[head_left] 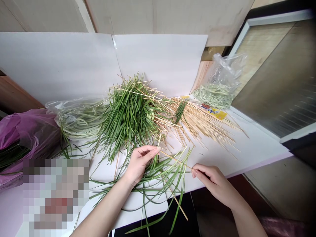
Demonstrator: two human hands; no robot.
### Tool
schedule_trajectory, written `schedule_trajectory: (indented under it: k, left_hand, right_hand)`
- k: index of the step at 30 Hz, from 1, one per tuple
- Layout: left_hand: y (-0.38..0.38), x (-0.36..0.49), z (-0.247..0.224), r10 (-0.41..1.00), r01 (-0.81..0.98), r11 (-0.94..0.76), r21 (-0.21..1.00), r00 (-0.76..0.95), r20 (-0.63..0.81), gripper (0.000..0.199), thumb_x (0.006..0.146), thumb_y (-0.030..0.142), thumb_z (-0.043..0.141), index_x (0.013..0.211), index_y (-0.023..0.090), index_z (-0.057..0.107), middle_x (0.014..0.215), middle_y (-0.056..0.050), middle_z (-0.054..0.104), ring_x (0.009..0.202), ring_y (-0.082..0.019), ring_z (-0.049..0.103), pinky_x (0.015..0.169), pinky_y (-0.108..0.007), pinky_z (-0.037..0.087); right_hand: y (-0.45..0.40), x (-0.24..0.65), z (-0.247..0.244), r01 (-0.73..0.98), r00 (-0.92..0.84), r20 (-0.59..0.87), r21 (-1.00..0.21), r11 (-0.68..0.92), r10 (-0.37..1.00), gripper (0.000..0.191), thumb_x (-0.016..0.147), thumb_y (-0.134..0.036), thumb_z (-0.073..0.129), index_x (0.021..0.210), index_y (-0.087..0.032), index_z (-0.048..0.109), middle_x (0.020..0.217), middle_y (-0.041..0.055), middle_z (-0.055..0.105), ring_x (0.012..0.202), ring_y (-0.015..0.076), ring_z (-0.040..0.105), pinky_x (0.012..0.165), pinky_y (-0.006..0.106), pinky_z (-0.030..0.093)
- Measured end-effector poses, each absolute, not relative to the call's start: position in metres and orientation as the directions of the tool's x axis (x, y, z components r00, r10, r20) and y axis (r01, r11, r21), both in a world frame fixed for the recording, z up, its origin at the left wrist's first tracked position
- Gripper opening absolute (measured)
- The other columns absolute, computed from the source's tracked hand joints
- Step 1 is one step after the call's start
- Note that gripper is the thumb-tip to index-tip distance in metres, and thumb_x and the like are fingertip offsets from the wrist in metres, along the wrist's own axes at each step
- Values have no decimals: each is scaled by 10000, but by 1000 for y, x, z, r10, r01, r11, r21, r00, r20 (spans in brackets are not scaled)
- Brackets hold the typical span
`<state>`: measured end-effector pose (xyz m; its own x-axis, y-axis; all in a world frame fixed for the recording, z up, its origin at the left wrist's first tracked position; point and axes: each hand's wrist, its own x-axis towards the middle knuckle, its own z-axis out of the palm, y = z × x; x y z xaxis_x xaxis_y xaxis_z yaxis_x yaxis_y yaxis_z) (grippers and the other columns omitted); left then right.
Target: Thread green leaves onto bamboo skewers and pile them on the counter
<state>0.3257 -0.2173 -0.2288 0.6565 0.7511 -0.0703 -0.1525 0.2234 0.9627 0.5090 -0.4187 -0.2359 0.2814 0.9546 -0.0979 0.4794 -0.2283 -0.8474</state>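
Note:
A thin wooden skewer (174, 159) spans the gap between my two hands. My left hand (142, 163) pinches its left end together with the pale end of a green chive, fingers closed. The thumb and fingers of my right hand (208, 177) are closed on the skewer's right end. Long loose chives (158, 176) lie below and between my hands, some hanging over the table's front edge. Behind my left hand rises a big pile of green chives (125, 115) with skewers across its top. To its right many bare skewers (202, 120) lie fanned out.
A clear bag of pale green stems (81, 118) and a purple bag (32, 131) lie at the left. At the back right stands a clear bag of pale green pieces (214, 93). White boards (160, 59) line the table's back.

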Motion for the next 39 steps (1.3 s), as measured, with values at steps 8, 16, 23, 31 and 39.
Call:
schedule_trajectory:
  k: [8,16,23,31,39]
  left_hand:
    - [-219,325,-229,740,-136,219,966,669,-73,184,721,332,831,791,165,797,680,-3,672,589,-80,478,584,-222,366]
    - [-217,325,-231,764,-155,177,972,644,-36,157,694,305,849,761,174,795,748,-33,726,680,-118,575,681,-240,440]
    - [-218,325,-231,767,-143,150,978,641,-24,156,699,308,845,749,173,785,708,-25,703,642,-117,561,628,-243,436]
    - [-218,326,-230,789,-165,138,977,614,-8,168,658,283,869,727,166,769,690,-21,691,646,-124,573,594,-237,426]
    - [-219,325,-229,787,-150,123,981,617,-5,154,669,275,861,710,166,762,674,-13,679,641,-114,560,589,-231,414]
  right_hand:
    - [-419,509,-236,500,278,-87,-837,-221,957,352,1035,-420,400,767,-211,490,674,-29,402,625,151,372,582,281,290]
    - [-417,508,-237,487,276,-98,-843,-227,956,351,1034,-414,397,767,-210,499,673,-31,392,628,151,364,592,283,284]
    - [-418,508,-236,471,278,-109,-851,-234,954,350,1027,-418,402,759,-212,494,669,-32,378,624,155,355,594,283,273]
    - [-417,508,-238,465,273,-112,-854,-233,956,355,1026,-429,400,757,-215,488,665,-32,368,621,159,350,595,282,271]
    - [-417,508,-238,465,261,-111,-856,-225,959,342,1035,-404,396,764,-213,479,676,-32,365,628,156,342,599,286,264]
